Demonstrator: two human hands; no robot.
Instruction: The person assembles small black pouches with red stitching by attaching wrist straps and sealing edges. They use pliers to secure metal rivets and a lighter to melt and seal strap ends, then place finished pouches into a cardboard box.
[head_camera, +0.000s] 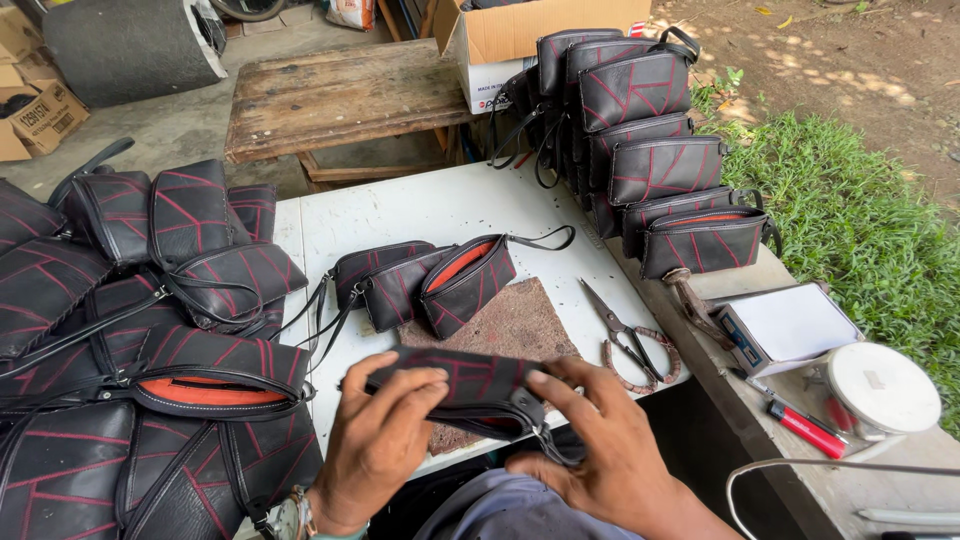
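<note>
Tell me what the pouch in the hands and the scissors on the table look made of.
Pouch: matte black rubber-like or leather-like sheet, hard to say which, with red stitched lines.
Scissors: dull grey metal blades; handles wrapped in reddish cord or rubber strip, going by the ribbed look.

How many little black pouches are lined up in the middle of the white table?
3. One pouch lies leftmost, a second leans on it in the middle, and the third, unzipped with orange lining showing, is rightmost. More may hide behind them.

A white table (420, 205) carries black pouches (420, 280), scissors (625, 335) and a brown mat (520, 325).
</note>
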